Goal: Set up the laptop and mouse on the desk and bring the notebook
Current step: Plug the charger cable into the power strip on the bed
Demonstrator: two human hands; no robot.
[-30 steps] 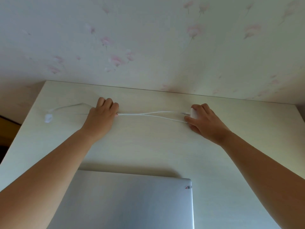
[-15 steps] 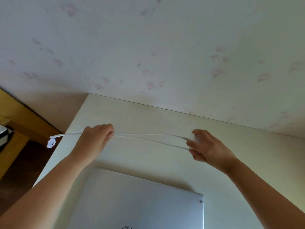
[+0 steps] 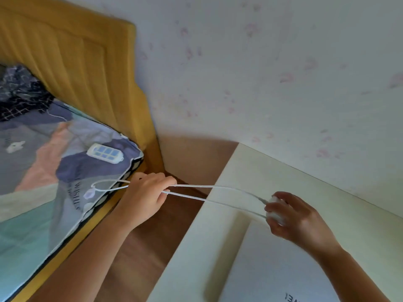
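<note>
A closed silver laptop [image 3: 272, 269] lies on the pale desk [image 3: 327, 192] at the lower right. My right hand [image 3: 298, 219] is above the laptop's far corner, closed around a small white adapter block [image 3: 275, 215]. Two strands of white cable [image 3: 207, 186] run from it leftwards to my left hand [image 3: 144, 199], which pinches them in the air beyond the desk's left edge. Past that hand the cable loops and ends in a white plug [image 3: 89, 194] hanging over the bed's edge. No mouse or notebook is in view.
A bed [image 3: 32, 171] with patterned bedding and a yellow headboard [image 3: 76, 62] stands at the left. On it lies a white power strip [image 3: 105, 153]. A strip of brown wooden floor [image 3: 152, 247] separates bed and desk. The wallpapered wall runs behind the desk.
My view has swung to the left, bringing the bed in. Both hands have lifted the cable off the desk and carried it left; my left hand is now past the desk's edge.
</note>
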